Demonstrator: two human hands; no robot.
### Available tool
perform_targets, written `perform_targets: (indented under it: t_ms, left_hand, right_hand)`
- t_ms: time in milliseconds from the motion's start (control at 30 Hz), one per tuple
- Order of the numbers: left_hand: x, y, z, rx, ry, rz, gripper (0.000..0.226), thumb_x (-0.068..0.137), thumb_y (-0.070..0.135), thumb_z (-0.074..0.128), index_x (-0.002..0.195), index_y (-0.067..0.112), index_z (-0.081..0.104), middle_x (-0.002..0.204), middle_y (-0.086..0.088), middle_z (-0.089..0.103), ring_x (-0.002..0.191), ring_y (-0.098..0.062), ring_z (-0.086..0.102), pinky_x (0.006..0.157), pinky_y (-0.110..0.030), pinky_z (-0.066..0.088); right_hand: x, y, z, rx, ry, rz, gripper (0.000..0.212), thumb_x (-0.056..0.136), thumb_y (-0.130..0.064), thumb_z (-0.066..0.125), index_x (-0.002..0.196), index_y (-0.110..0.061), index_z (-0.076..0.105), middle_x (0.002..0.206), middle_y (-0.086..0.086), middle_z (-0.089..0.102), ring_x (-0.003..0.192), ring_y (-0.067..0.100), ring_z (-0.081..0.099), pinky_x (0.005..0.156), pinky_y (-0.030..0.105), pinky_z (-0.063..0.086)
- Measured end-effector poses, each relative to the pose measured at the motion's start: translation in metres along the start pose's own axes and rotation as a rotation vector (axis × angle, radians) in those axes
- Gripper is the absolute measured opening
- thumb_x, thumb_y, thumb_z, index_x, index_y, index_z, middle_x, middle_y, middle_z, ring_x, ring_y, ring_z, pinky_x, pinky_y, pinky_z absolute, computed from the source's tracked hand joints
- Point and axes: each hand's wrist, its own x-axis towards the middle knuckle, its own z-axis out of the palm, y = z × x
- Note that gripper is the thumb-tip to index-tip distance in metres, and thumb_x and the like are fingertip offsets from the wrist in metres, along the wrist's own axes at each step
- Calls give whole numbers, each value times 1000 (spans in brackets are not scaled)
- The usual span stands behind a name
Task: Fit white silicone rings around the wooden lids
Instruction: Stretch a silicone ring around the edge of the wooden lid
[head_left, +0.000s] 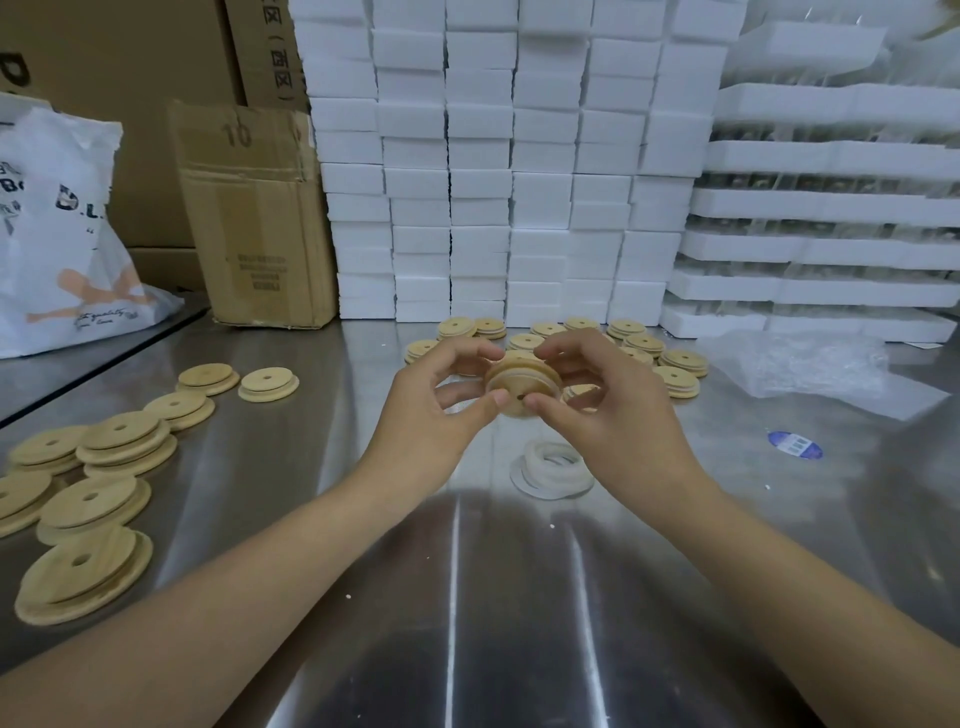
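A round wooden lid (519, 384) with a centre hole is held up above the steel table between both hands. My left hand (441, 410) pinches its left rim with thumb and fingers. My right hand (608, 405) pinches the right rim, thumb at the lower edge. A white silicone ring (506, 370) lies in the lid's groove. A small pile of loose white rings (553, 467) lies on the table just below the hands. Several wooden lids (93, 488) are spread at the left, and several more (644, 345) lie behind the hands.
Stacks of white foam blocks (509, 171) wall off the back of the steel table (467, 597). A cardboard box (254, 218) and a white printed bag (57, 234) stand at the back left. Crumpled clear plastic (810, 369) and a blue sticker (795, 444) lie at the right.
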Motion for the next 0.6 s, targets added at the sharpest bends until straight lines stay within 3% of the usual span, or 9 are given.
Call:
perform_targets:
  t_ms: [100, 233, 333, 433, 500, 600]
  left_hand:
    - [0, -1, -1, 99, -22, 53, 28, 90, 0, 82, 104, 23, 76, 106, 13, 79, 103, -14, 77, 94, -21, 56]
    - [0, -5, -2, 53, 8, -15, 25, 92, -1, 80, 108, 18, 77, 107, 11, 78, 98, -20, 78, 84, -28, 62]
    - [1, -5, -3, 14, 70, -86, 31, 94, 6, 81, 117, 26, 76, 116, -1, 75, 88, -18, 79, 81, -37, 67]
    - [1, -5, -4, 36, 133, -131, 27, 98, 8, 77, 115, 28, 76, 111, 11, 75, 88, -15, 79, 79, -35, 67]
    - [1, -4, -6, 60, 152, -162, 22, 101, 6, 71, 110, 25, 77, 107, 22, 75, 90, -15, 80, 76, -30, 66]
    - [0, -6, -6, 110, 169, -198, 20, 103, 7, 68, 100, 23, 79, 103, 24, 75, 90, -12, 80, 72, -25, 63]
  right_hand:
    - [1, 0, -1, -20, 15, -45, 32, 83, -7, 82, 104, -29, 70, 99, -21, 72, 100, 7, 69, 83, 35, 56]
    - [1, 2, -3, -84, -9, -55, 31, 86, -12, 80, 105, -33, 68, 100, -21, 71, 98, 6, 67, 78, 31, 57]
    - [9, 13, -10, -43, 66, 56, 22, 89, -22, 80, 106, -31, 67, 93, -14, 74, 82, 6, 70, 68, 25, 56]
    - [17, 35, -29, -80, 249, 278, 19, 87, -34, 80, 100, -32, 67, 85, -8, 72, 70, 10, 69, 65, 32, 53]
    - [19, 54, -43, -54, 339, 420, 21, 86, -34, 82, 97, -28, 66, 86, -3, 75, 76, 18, 74, 71, 39, 56]
    - [20, 73, -55, 118, 376, 567, 29, 84, -26, 87, 104, -17, 67, 100, 11, 77, 87, 31, 78, 94, 54, 60]
